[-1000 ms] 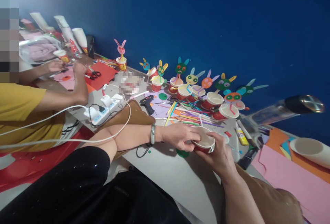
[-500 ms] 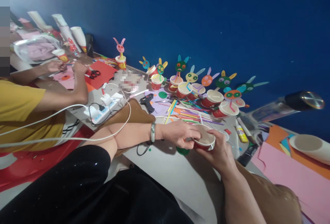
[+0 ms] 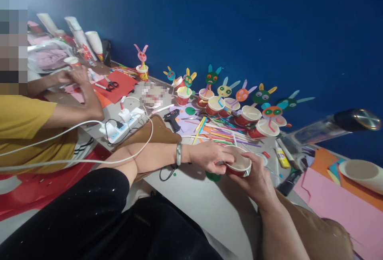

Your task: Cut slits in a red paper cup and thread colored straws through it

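A red and white paper cup (image 3: 238, 167) is held low over the table, its opening tilted up toward me. My left hand (image 3: 211, 157), with a bracelet at the wrist, has bent fingers closed on the cup's left rim. On the other side, my right hand (image 3: 257, 177) grips the cup, thumb at the near side and fingers over the rim. Fingers hide much of the cup's wall. A green paper disc (image 3: 213, 176) lies on the table just below my left hand.
Behind stand several paper cups (image 3: 250, 115) with paper rabbit heads, near coloured sticks (image 3: 221, 133). A glue gun (image 3: 172, 119) and power strip (image 3: 124, 127) with cables lie left. A bottle (image 3: 317, 130) and pink paper (image 3: 338, 208) are right. A co-worker's hands (image 3: 73, 75) work far left.
The view has shifted slightly, so things sit a little further right. My hands keep their grip on the paper cup. The co-worker's hands have come closer together beside another cup.
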Tool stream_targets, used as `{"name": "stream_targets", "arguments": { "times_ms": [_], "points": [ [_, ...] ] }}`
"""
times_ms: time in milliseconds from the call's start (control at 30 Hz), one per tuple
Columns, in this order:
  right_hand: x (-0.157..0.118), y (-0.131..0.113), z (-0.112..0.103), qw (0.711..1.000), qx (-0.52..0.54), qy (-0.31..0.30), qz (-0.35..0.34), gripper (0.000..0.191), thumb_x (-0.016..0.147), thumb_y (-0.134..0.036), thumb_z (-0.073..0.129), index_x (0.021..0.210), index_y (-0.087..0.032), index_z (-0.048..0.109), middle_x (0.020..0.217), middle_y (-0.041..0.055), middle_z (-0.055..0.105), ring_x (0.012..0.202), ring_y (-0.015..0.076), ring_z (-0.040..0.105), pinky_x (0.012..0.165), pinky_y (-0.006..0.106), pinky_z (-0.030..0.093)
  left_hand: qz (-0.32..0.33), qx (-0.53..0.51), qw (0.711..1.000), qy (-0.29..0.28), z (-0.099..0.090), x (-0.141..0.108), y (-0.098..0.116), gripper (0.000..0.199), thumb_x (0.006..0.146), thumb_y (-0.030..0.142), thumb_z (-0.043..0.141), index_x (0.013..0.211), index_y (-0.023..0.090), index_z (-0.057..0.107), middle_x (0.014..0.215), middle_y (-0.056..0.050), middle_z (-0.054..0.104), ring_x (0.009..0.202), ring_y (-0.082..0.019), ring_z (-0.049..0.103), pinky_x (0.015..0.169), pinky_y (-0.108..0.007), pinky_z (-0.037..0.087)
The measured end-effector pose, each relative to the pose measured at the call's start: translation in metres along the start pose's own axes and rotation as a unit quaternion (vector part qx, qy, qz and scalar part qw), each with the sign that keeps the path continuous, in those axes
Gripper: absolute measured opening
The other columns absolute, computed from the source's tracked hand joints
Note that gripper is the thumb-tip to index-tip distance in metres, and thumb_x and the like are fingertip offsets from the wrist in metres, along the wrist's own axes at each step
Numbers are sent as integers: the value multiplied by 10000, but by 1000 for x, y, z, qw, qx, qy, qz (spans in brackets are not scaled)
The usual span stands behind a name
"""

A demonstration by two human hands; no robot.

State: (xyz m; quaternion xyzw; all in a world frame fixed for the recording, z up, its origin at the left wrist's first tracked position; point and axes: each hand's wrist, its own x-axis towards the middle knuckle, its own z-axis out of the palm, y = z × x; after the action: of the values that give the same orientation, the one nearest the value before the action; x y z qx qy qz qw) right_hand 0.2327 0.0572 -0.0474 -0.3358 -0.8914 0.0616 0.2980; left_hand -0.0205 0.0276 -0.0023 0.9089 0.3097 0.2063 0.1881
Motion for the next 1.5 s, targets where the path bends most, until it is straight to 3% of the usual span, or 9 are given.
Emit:
{"name": "stream_targets", "arguments": {
  "times_ms": [200,333,600,800,1000,1200,1367,1500],
  "points": [
    [-4,5,5,999,5,-1,47,627,810,-564,733,1309,-278,485,1161,118,711,940,329,769,715,431,614,3,7,1000,17,0,0,-1,118,887,196,583,980,180,653,1088,-94,722,904,-197,649,668,-300,393],
    [-2,3,3,998,9,-5,54,622,799,-580,739,1289,-287,493,1146,113,712,936,334,769,705,433,614,10,-13,1000,-5,-2,-1,0,107,921,228,579,992,184,647,999,-71,720,875,-179,637,684,-285,405],
    [4,-3,-4,1000,11,-1,13,579,882,-597,682,1313,-272,470,1151,122,711,934,322,778,700,435,631,-10,2,1000,3,-2,-1,-1,99,891,210,592,978,194,634,1070,-68,723,862,-173,627,658,-289,383],
    [2,0,-3,1000,12,-15,0,611,867,-583,710,1328,-269,461,1145,121,714,939,327,776,726,437,630,37,-17,999,7,-2,-1,-2,111,933,236,590,983,172,666,1054,-103,729,861,-180,637,692,-285,432],
    [-5,10,5,1000,-5,22,-12,632,896,-589,686,1385,-269,448,1196,130,699,960,321,774,697,412,622,17,-1,999,31,1,-1,-6,95,921,241,599,970,189,662,1098,-80,730,854,-167,634,673,-287,405],
    [-7,15,8,999,8,18,-32,610,916,-561,685,1407,-284,455,1206,120,700,959,313,773,702,412,628,39,-23,999,-5,-1,1,-7,163,970,294,586,1006,168,682,1023,-104,746,861,-187,657,712,-289,440],
    [-4,11,5,999,15,21,-42,607,933,-556,674,1425,-276,453,1211,126,699,965,315,772,701,408,623,33,-22,999,-4,-3,3,-7,177,986,305,584,1016,165,688,1133,-134,745,948,-215,682,753,-300,458],
    [-2,8,3,998,19,27,-55,610,941,-540,675,1441,-270,452,1211,129,702,967,313,775,703,402,624,28,-20,999,-22,-6,3,-6,202,1001,310,567,1036,148,684,1109,-143,736,945,-221,673,747,-304,451]
  ]
}}
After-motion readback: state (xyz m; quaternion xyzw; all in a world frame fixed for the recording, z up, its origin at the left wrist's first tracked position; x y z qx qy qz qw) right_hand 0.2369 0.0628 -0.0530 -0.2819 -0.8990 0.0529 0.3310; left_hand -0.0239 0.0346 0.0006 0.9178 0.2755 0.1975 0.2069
